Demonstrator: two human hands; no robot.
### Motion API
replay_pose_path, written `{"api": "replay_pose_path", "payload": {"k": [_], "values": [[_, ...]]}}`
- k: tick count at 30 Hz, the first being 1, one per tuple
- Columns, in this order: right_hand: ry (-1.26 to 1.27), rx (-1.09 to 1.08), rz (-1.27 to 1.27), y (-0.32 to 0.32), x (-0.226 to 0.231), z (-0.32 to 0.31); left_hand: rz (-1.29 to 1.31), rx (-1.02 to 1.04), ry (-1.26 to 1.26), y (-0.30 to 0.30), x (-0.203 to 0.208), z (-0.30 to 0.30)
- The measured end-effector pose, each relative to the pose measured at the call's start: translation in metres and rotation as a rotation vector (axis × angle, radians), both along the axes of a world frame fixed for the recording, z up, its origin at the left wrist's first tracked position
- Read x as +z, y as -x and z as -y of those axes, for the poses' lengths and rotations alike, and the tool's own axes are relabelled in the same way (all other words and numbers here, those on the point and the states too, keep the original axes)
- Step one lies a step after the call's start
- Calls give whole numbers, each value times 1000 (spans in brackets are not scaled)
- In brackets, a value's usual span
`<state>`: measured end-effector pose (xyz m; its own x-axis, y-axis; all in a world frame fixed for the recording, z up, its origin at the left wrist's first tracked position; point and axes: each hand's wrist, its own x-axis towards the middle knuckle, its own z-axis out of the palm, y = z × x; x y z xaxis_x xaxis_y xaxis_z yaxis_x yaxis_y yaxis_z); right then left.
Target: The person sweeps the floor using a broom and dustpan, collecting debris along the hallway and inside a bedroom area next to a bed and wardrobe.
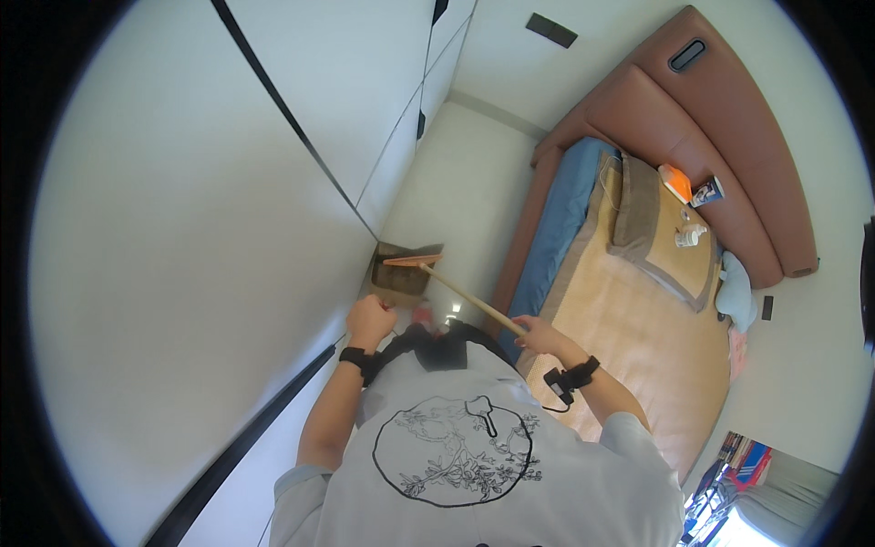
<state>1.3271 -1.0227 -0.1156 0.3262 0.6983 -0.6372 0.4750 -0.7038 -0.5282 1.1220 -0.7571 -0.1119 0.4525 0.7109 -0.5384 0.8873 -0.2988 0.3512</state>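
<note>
Right hand [536, 335] fingers clamp the broom [421, 264] handle, head pointing away up-left; left hand [369, 321] fisted.

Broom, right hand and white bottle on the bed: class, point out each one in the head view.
broom [412, 262], head view, on the orange head block.
right hand [533, 334], head view, on the back of the hand gripping the handle.
white bottle [688, 236], head view, on its body.

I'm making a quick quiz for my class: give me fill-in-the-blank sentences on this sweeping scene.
1. The right hand grips the wooden ___ of the broom.
2. The left hand is closed into a ___ near the white wardrobe.
3. The bed lies on the person's ___ side.

Missing words: handle; fist; right
</note>
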Motion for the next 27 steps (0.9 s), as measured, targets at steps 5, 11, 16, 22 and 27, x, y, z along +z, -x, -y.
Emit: {"api": "replay_pose_path", "payload": {"k": [5, 11, 16, 22, 27], "values": [[302, -505, -217, -16, 49, -3, 7, 22, -30, 3, -3, 3], [59, -308, 145, -39, 11, -12, 18, 7, -106, 6, -11, 6], [145, -443, 252, -99, -46, -44, -33, -7, -112, 1, -9, 5], [164, -506, 225, -145, -101, -57, -27, 10, -66, 4, -13, 7], [231, -675, 103, -145, -124, -27, -57, -20, -107, 6, -17, 7]]}}
